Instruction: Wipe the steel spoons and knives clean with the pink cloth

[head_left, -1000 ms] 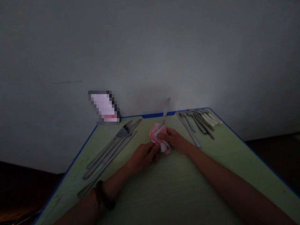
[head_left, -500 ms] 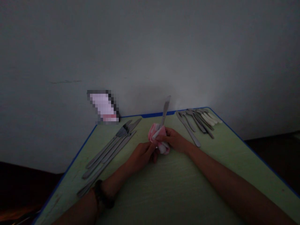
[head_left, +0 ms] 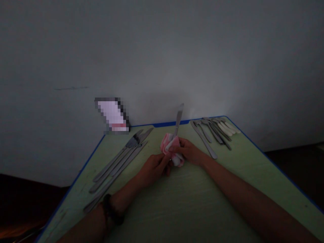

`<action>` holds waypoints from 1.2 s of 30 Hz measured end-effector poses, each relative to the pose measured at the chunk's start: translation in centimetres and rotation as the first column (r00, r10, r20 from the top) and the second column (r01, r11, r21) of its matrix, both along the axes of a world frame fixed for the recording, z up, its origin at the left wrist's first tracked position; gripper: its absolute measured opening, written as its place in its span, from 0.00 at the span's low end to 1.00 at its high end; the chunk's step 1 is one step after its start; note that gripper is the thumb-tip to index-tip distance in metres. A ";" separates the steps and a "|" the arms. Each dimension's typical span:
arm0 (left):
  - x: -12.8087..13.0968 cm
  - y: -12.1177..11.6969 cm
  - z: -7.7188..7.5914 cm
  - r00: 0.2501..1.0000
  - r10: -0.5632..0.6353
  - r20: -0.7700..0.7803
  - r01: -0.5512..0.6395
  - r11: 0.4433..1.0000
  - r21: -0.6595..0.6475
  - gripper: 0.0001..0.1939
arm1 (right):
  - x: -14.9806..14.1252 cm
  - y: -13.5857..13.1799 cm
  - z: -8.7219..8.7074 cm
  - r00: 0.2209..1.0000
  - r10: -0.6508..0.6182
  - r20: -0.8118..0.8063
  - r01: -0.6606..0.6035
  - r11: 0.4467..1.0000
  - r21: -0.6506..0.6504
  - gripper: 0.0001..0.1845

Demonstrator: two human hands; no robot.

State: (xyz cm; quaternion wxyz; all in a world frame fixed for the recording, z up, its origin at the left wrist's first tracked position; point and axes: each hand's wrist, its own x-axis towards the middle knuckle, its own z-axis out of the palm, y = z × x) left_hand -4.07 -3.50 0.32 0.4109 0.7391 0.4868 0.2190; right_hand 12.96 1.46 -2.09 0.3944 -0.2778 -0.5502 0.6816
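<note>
A table knife points up and away from me over the middle of the table, its blade bare. A pink and white cloth is bunched around its handle. My right hand is closed on the cloth, pressing it against the knife. Lower down, my left hand pinches the handle's end, which is mostly hidden by the fingers and cloth; a dark bracelet is on that wrist.
On the left of the green table lie several knives and a broad-bladed server. Several forks and spoons, some with white handles, lie at the right. A blurred-out phone-like device leans against the wall.
Almost nothing differs. Both hands keep hold of the knife and cloth in nearly the same place, with only a very slight shift.
</note>
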 end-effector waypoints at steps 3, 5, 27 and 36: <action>0.0 0.0 0.0 1.000 -0.008 -0.009 0.008 1.000 0.003 0.29 | 0.0 0.1 -0.3 1.000 -0.001 0.008 0.001 1.000 0.007 0.18; 0.0 0.1 0.0 1.000 -0.012 -0.013 0.012 1.000 0.016 0.29 | 0.0 0.1 -0.5 1.000 -0.008 0.006 0.008 1.000 -0.001 0.18; -0.1 0.1 -0.1 1.000 -0.008 0.000 0.008 0.999 0.036 0.25 | -0.1 0.1 -0.6 0.998 -0.061 -0.012 0.061 0.998 -0.016 0.20; -0.7 -0.6 0.2 0.971 -0.218 -0.096 0.223 0.974 0.043 0.22 | -0.7 0.5 0.4 0.889 -0.396 -0.232 0.322 0.898 -0.299 0.19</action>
